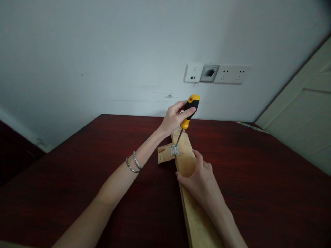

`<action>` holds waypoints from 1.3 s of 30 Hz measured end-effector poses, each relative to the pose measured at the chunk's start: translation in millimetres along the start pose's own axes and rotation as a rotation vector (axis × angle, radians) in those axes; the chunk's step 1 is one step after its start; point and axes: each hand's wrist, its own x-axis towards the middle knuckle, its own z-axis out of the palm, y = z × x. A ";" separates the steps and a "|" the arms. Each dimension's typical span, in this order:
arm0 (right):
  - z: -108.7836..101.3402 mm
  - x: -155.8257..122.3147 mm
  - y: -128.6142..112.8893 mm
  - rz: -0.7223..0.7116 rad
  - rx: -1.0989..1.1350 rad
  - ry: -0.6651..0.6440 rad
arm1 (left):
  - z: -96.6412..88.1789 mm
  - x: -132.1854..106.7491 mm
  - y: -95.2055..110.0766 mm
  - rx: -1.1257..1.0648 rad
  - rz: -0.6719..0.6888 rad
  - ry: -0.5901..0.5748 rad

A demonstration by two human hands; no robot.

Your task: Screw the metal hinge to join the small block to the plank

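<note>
Left hand (172, 119): you are gripping the screwdriver (184, 123), fingers wrapped around its yellow-black handle.
Right hand (203, 179): you are clasping the long board (199, 217), thumb and fingers spread across its width.
Hinge (174, 150): it is bridging long board and small wood piece (164, 154); the screwdriver's tip is meeting its right leaf.
Board position: its far end is lying near the tabletop's (116, 134) far edge.

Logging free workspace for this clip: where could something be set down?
Bare tabletop lies left of the left arm and right of the right hand and long board, toward the white panel. It is crowded at the hinge, where the screwdriver, left hand and small wood piece cluster.
</note>
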 end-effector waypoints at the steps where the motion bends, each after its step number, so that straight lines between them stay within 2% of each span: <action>1: 0.3 -0.1 0.3 -0.003 -0.001 0.002 | -0.3 -0.1 -1.4 -0.041 -0.007 -0.018; 6: 0.0 -0.9 -0.7 -0.008 0.010 0.001 | 6.9 -2.9 -8.5 -0.199 -0.003 -0.051; 10: 0.1 -1.3 -1.3 -0.015 0.025 -0.010 | 11.3 -5.7 -6.4 -0.174 0.015 -0.012; 16: 1.5 -1.0 1.1 -0.029 -0.020 0.030 | 12.1 -10.0 -0.7 0.031 0.130 0.143; 21: 1.3 -0.2 1.7 -0.026 -0.043 0.058 | 16.8 -12.2 -3.2 -0.015 0.121 0.229; 26: 1.9 -0.4 1.7 -0.031 -0.040 0.061 | 15.8 -11.0 -3.9 0.008 0.188 0.288; 30: 2.7 -0.9 2.4 -0.028 -0.018 0.071 | 6.5 -7.4 -6.9 0.016 0.159 0.219; 34: 2.3 -0.8 2.4 -0.010 -0.030 0.075 | -0.6 -5.4 -10.7 -0.112 0.058 0.090; 39: 1.6 -0.7 1.6 -0.011 -0.002 0.051 | 0.9 -5.5 -12.1 -0.180 0.037 0.086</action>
